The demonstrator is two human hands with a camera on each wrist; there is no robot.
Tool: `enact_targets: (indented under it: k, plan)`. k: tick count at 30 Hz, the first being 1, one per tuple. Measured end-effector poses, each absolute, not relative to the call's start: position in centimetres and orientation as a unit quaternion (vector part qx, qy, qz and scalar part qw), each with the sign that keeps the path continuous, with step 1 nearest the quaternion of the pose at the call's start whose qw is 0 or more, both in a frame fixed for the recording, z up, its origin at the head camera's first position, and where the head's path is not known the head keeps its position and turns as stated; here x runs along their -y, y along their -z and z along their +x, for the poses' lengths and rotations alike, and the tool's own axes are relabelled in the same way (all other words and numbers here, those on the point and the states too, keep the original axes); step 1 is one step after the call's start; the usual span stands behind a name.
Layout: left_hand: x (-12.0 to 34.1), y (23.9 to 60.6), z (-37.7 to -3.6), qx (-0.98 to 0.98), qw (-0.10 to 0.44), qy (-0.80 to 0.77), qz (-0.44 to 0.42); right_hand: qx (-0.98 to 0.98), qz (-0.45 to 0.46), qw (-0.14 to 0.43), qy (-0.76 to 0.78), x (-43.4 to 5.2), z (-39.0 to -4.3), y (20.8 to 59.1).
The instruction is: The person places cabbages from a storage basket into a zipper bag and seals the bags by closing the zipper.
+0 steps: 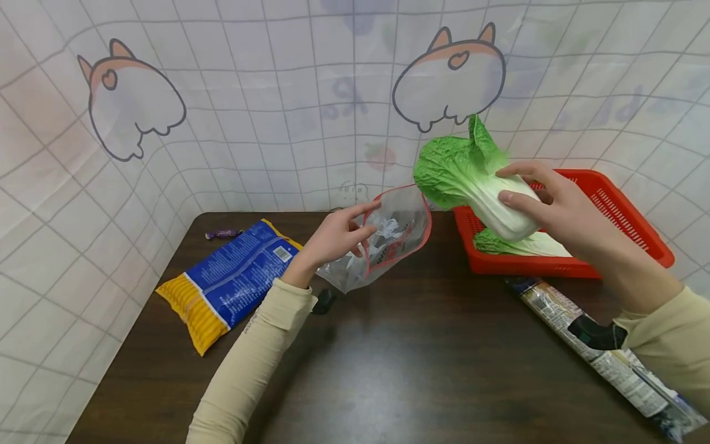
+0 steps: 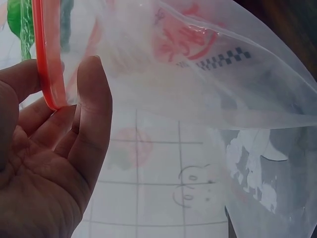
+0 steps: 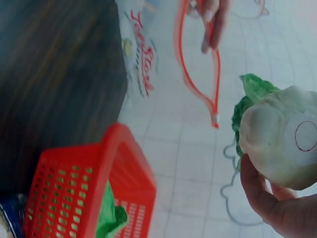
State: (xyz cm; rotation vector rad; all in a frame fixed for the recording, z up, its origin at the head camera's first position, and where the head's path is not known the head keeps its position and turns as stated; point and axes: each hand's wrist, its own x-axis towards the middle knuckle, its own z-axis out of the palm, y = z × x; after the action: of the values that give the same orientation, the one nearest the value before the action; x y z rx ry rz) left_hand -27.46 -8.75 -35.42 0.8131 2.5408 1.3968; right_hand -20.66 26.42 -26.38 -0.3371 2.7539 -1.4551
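I see a dark wooden table backed by a white grid-patterned cloth printed with cartoon animals. I'll place everything against the red basket, which sits at the table's far right corner.

To the basket's left, across the table, lies a blue and yellow snack bag, flat on the wood. Just in front of the basket, a long printed packet runs along the table's right edge toward me.

Above the basket's left rim I hold a napa cabbage in my right hand, fingers and thumb curled round its pale stem end, green leaves pointing left and up. A second cabbage lies inside the basket.

Just left of the basket, lifted off the table, is a clear zip bag with a red seal strip. My left hand pinches its rim between thumb and fingers, the mouth gaping toward the cabbage, which is near it but outside.

Farther left of the basket, by the table's far edge, lies a small purple wrapped candy.
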Motion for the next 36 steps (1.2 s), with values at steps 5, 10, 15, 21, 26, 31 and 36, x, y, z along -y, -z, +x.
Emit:
enact_targets:
  k: [5, 10, 15, 21, 26, 31, 36]
  plan:
    - [8.8, 35.4, -27.3, -0.839, 0.059, -0.468, 0.271, -0.873, -0.121, 0.004, 0.473, -24.9, -20.0, 27.0]
    - [8.8, 35.4, -27.1, -0.844, 0.062, -0.458, 0.272, -0.829, -0.138, 0.006, 0.543, -23.4, -19.4, 27.9]
    - [8.7, 35.5, -26.9, -0.848, 0.064, -0.45, 0.274, -0.763, -0.155, 0.046, 0.625, -22.2, -19.1, 29.1]
    - [8.6, 35.7, -27.0, -0.839, 0.068, -0.47, 0.266, -0.7, -0.2, 0.086, 0.68, -21.5, -19.4, 30.7]
    - [8.9, 35.7, -27.1, -0.827, 0.069, -0.501, 0.246, -0.695, -0.197, 0.111, 0.683, -21.4, -19.5, 31.6]
    - [9.1, 35.7, -27.0, -0.836, 0.036, -0.494, 0.236, -0.801, -0.186, 0.09, 0.562, -21.8, -19.6, 31.7]
    - [9.2, 35.5, -26.9, -0.849, 0.003, -0.464, 0.252, -0.882, -0.218, 0.058, 0.414, -22.0, -19.5, 31.1]
